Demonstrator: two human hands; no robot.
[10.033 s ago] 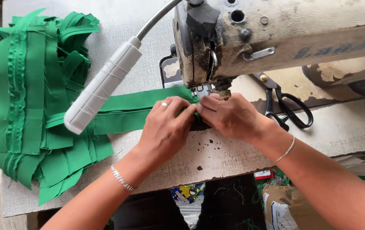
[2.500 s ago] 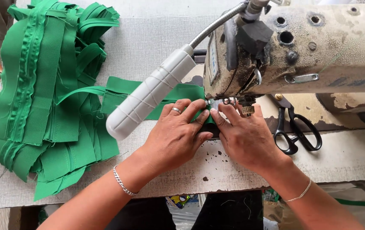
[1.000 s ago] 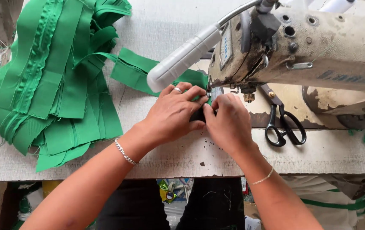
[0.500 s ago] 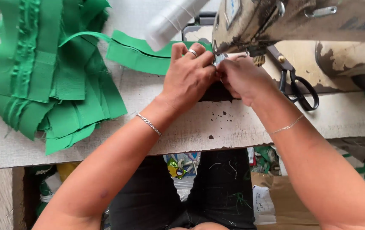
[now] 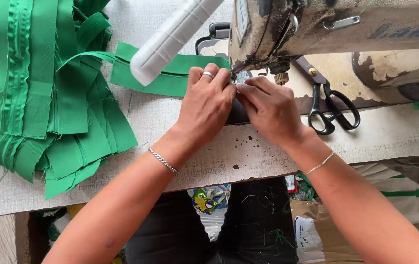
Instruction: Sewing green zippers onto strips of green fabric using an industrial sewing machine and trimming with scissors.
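Both hands pressed a green strip (image 5: 170,76) under the sewing machine's (image 5: 317,29) needle.

Nearest, the two forearms ran up from the table's (image 5: 121,181) front edge, a thin bracelet on each wrist. Compared with half a second earlier, the view had dropped closer and the hands sat lower and more central, yet they had kept the same place at the needle, so the feeding seemed to be going on rather than finished. The left hand (image 5: 207,105) lay flat, fingers together, pinning the strip to the bed; the right hand (image 5: 270,110) met it fingertip to fingertip, seemingly pinching the strip's edge just before the foot. Beyond, the strip trailed left under a white lamp tube (image 5: 172,36) to the heap of green pieces (image 5: 38,98). Black scissors (image 5: 329,107) lay right of the hands.
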